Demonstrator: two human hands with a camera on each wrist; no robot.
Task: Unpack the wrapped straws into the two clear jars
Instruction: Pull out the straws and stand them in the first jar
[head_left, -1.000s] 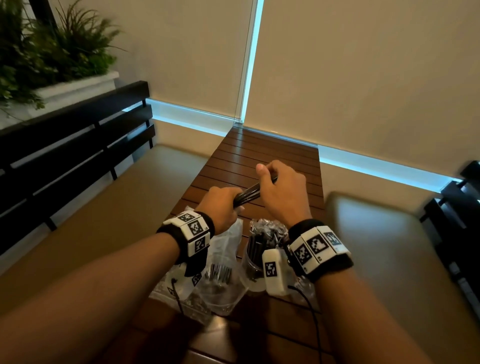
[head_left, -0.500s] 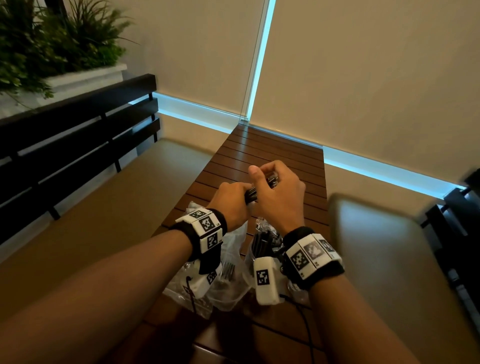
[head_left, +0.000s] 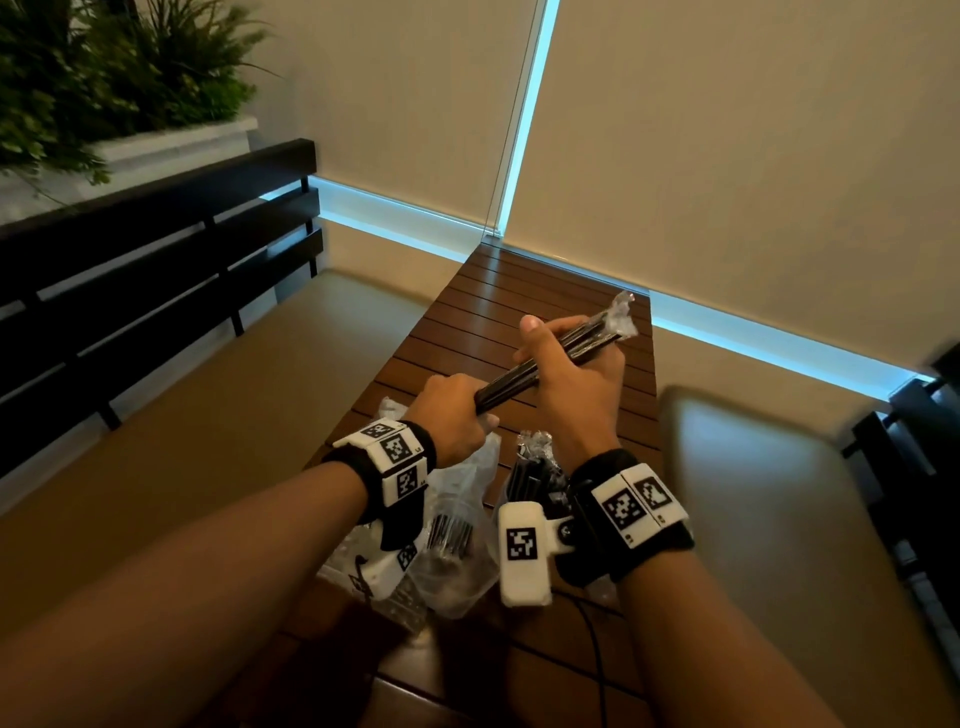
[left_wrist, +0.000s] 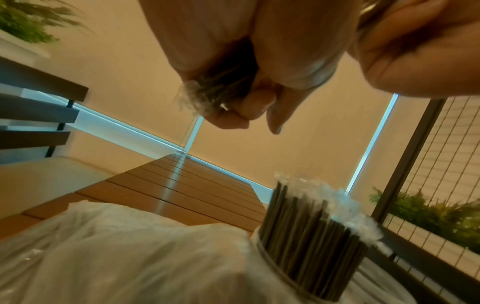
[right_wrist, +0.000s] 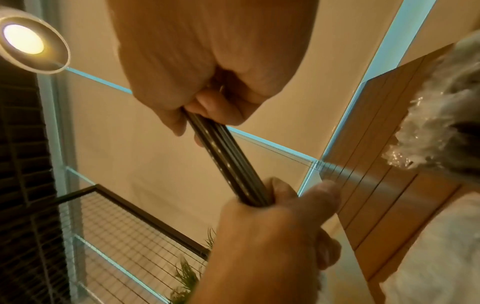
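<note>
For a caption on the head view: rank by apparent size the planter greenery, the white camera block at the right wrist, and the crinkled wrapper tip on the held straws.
1. Planter greenery
2. White camera block, enlarged by nearness
3. Wrapper tip

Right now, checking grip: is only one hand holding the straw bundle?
No: left hand and right hand both grip the straw bundle.

I see a slatted brown wooden table (head_left: 519, 312) running from the bottom centre of the head view up to the blinds at mid-frame. On its near end, low in the frame, lie crumpled clear plastic bags (head_left: 457, 551) and a clear jar (left_wrist: 309, 265) packed with upright dark straws (left_wrist: 311, 232). The jar stands just right of the bags, which hide its base.
</note>
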